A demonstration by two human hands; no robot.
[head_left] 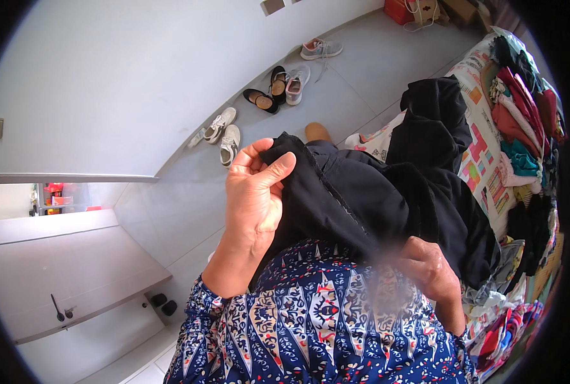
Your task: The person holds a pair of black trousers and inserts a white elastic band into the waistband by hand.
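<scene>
A black cloth garment (pixel 361 192) lies across my lap and spreads to the right over the bed. My left hand (pixel 258 192) pinches its upper left edge between thumb and fingers and holds that edge up. From there a raw seam with pale loose threads (pixel 342 204) runs down and right toward my other hand. My right hand (pixel 429 269) is curled at the garment's lower edge, close to my body, and appears to grip it. A blurred patch covers its fingertips, so what lies between them is hidden.
On the right, a bed with a patterned sheet (pixel 479 139) bears piled folded clothes (pixel 522 120). Along the wall stand white sneakers (pixel 229 144), black flat shoes (pixel 261 101) and grey sneakers (pixel 297 84). A pale cabinet (pixel 73 269) is at lower left. A red box (pixel 399 12) sits at the far end.
</scene>
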